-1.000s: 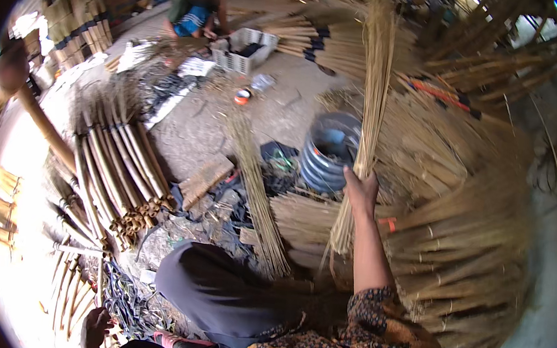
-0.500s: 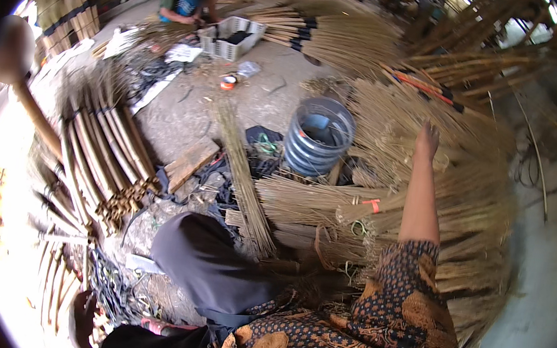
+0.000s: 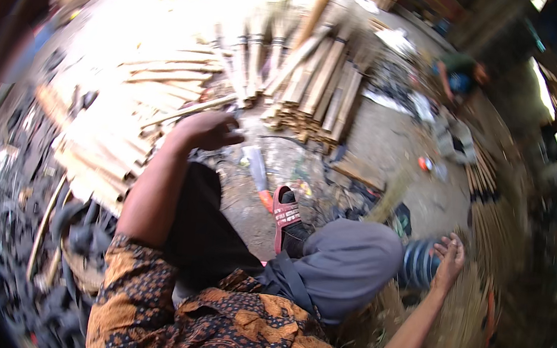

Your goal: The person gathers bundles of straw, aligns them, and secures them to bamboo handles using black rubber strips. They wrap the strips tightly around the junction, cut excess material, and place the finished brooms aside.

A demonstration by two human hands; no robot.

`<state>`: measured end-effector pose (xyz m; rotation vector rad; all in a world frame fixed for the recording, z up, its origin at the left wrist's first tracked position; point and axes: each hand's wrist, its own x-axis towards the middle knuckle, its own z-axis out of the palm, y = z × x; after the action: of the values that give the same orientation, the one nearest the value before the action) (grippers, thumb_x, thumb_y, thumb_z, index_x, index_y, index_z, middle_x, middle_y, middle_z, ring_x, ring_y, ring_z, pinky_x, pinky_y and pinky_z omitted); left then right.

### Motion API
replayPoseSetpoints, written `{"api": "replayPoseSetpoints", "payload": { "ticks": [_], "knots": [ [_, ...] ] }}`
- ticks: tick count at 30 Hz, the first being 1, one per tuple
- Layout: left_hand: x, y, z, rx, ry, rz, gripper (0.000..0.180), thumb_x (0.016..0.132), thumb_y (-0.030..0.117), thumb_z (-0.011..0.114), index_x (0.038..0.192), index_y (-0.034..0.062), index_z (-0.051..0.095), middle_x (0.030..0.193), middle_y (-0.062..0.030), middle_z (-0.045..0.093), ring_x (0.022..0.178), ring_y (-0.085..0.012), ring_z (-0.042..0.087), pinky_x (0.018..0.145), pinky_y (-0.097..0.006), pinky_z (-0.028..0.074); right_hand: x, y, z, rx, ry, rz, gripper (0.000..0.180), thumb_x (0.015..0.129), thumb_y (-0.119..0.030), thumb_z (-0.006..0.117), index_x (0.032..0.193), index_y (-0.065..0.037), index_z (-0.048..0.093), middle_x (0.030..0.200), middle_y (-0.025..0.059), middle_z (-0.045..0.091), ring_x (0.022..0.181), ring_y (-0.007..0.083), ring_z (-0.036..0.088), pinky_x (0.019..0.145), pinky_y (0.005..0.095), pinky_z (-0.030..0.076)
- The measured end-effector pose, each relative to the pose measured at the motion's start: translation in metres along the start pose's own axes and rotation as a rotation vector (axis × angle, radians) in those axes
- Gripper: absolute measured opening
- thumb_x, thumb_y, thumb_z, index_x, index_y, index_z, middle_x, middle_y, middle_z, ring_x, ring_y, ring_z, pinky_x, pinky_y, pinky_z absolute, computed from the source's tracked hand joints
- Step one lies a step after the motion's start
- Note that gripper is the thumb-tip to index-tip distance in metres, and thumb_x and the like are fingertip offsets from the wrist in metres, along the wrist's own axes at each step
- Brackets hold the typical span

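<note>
My left hand hangs in the air above my dark-clad knee, fingers loosely bent and apart, with nothing visible in it. Just beyond it lie bamboo-handled brooms in a stack, dark bands at their necks. A broad-bladed knife with an orange handle rests on the ground near that hand. On the other side my right hand is raised with its fingers apart, holding nothing I can see. It partly overlaps the blue ribbed bucket beside my grey-trousered knee.
Pale bamboo pieces lie at left beside dark rubber-like scraps. A wooden board is on the ground ahead. Bristle bundles spread at right. Another person sits near a white crate.
The view has swung to the left. My right arm has come back from its outstretched reach over the bristle bundles, and my left hand is now raised near the stacked brooms.
</note>
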<state>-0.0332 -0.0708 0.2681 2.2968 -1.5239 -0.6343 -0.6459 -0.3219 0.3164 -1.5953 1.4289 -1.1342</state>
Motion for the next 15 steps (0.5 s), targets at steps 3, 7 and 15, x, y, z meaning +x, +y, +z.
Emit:
{"api": "replayPoseSetpoints", "payload": {
  "ticks": [3, 7, 15],
  "knots": [
    [-0.009, 0.008, -0.002, 0.072, -0.006, -0.028, 0.052, 0.099, 0.05, 0.066, 0.129, 0.0077, 0.068, 0.117, -0.0224, 0.073, 0.108, -0.0381, 0.07, 0.092, -0.047, 0.055, 0.014, -0.058, 0.091, 0.069, -0.219, -0.135, 0.036, 0.11, -0.027, 0.054, 0.131, 0.0, 0.063, 0.107, 0.01, 0.071, 0.086, 0.0158, 0.069, 0.084, 0.0318, 0.056],
    [-0.034, 0.004, -0.001, 0.047, -0.021, -0.147, 0.059, 0.099, 0.055, 0.064, 0.131, 0.0047, 0.066, 0.118, -0.0234, 0.073, 0.112, -0.0396, 0.069, 0.095, -0.047, 0.055, -0.019, -0.126, 0.226, 0.274, -0.731, -0.369, 0.032, 0.111, -0.024, 0.054, 0.129, 0.0, 0.065, 0.106, 0.009, 0.07, 0.09, 0.0152, 0.067, 0.087, 0.0329, 0.056],
    [-0.085, -0.024, -0.004, -0.098, -0.003, -0.395, 0.062, 0.095, 0.057, 0.067, 0.125, 0.0025, 0.071, 0.111, -0.0255, 0.074, 0.108, -0.0433, 0.07, 0.091, -0.049, 0.057, -0.16, -0.159, 0.423, -0.48, -1.513, -1.309, 0.033, 0.097, -0.026, 0.07, 0.116, -0.001, 0.066, 0.11, 0.0257, 0.071, 0.098, 0.0464, 0.068, 0.085, 0.0528, 0.056]
  ]
}}
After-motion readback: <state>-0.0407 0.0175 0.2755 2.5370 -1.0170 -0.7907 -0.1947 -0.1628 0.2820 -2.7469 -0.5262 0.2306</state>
